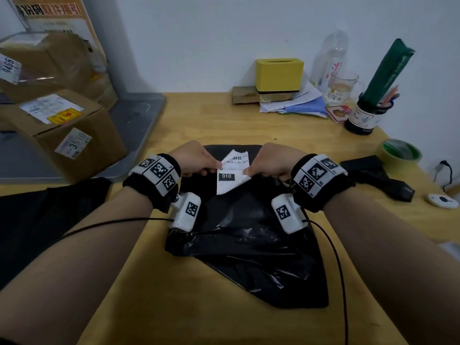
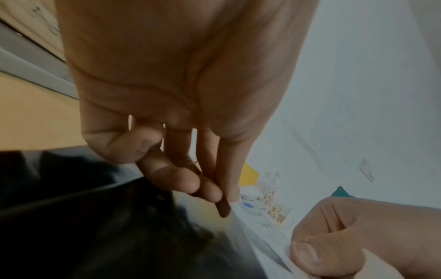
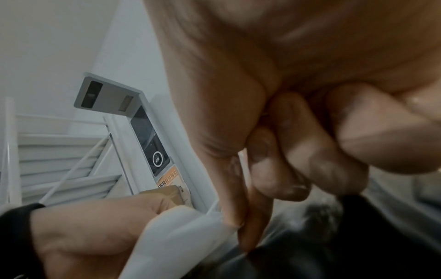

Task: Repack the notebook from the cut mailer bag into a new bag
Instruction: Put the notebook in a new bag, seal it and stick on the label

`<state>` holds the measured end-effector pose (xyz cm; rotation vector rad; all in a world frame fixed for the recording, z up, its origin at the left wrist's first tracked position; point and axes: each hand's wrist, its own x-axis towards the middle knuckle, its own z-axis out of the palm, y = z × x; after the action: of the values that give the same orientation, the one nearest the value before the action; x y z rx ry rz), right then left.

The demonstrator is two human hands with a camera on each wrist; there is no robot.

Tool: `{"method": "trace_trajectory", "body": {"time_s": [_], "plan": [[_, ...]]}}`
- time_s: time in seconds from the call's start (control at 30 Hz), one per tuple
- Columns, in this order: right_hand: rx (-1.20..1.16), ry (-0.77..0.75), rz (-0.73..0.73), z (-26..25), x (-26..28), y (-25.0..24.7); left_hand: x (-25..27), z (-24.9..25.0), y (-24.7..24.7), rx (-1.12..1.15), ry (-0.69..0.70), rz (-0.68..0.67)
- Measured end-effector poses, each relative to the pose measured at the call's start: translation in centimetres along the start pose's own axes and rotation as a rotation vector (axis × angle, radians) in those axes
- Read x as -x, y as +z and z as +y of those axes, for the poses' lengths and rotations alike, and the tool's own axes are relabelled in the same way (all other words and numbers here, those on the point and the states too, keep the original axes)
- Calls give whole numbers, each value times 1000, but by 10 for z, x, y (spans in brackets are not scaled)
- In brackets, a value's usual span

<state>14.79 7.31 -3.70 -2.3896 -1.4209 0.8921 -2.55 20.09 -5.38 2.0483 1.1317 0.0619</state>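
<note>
A crumpled black mailer bag (image 1: 249,245) lies on the wooden table (image 1: 199,115) in front of me. A white shipping label (image 1: 230,175) marked "010" stands lifted off its upper part. My left hand (image 1: 196,158) pinches the label's left edge between thumb and fingertips (image 2: 214,190). At the label's right edge my right hand (image 1: 273,160) pinches it, its other fingers (image 3: 298,160) curled above the black plastic. In the right wrist view the label (image 3: 179,236) bends between both hands. No notebook shows. A second black bag (image 1: 375,175) lies flat to the right.
Cardboard boxes (image 1: 67,128) stand at the left beside a grey tray. Along the back wall are a yellow box (image 1: 278,74), papers, a glass mug (image 1: 343,88) and a pen jar (image 1: 366,115). A green tape roll (image 1: 400,151) and a small white device (image 1: 443,200) lie right.
</note>
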Motion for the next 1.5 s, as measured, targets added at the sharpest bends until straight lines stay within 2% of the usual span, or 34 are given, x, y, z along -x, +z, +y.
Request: {"method": "trace_trajectory", "body": {"time_s": [0.43, 0.83, 1.0, 1.1, 1.17, 1.23, 1.33, 1.4, 1.5], "plan": [[57, -6, -7, 4, -12, 7, -7, -4, 8, 30, -46, -12], [116, 13, 36, 0, -13, 16, 2, -8, 15, -12, 42, 69], [177, 10, 39, 3, -7, 16, 12, -8, 17, -29, 58, 52], [175, 37, 18, 7, -5, 16, 18, -4, 16, -81, 32, 107], [157, 41, 3, 10, -4, 16, 25, 3, 16, -80, 65, 146], [131, 31, -10, 12, -3, 15, 34, 15, 18, 42, 120, 105], [93, 3, -15, 15, 0, 16, 45, 36, 19, 298, 149, -72], [82, -9, -16, 17, 1, 17, 48, 45, 22, 360, 108, -204], [92, 0, -13, 18, 2, 17, 44, 44, 31, 387, -9, -292]]}}
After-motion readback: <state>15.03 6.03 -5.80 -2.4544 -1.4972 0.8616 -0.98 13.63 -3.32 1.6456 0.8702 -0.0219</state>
